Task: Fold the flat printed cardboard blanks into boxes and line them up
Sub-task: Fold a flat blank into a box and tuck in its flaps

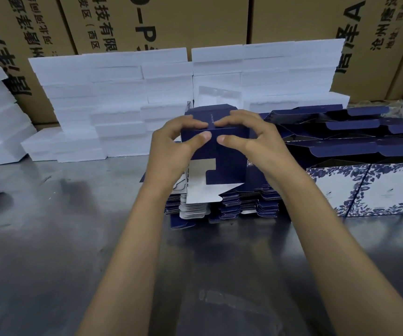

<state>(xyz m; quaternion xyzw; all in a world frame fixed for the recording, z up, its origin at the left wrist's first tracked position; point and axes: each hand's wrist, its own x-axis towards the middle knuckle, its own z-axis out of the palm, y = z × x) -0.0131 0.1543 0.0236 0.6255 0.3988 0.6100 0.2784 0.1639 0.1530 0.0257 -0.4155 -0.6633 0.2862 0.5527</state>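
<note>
1. Half-formed navy box [216, 151], held up above the stack of flat blanks [222, 204] at the centre of the steel tabletop [50, 226]; long axis roughly upright, closed end up, open end down with loose silver-lined flaps [200, 190] hanging.
2. Left hand [171, 151] and right hand [256, 146] set symmetrically on either side of the box top, equally near; each grip curled onto the box, thumbs pressing the near face, fingertips meeting over the top edge at the flap seam.
3. Key relation: flap seam directly between the two grips, under the fingertips; hanging lower flaps well below both hands, so probably the box end still to be closed.
4. To the right, finished boxes [365, 190] in white with blue floral print, lined up side by side, upper lids open; small printed marks on them too small to read.
5. Behind, stacked white foam blocks [113, 93].
6. Further back, brown shipping cartons [195, 20] with black Chinese print seen sideways or inverted: "科技有限", "西区", "沧州" legible; large latin letters "A" and "P" partly cut off.
</note>
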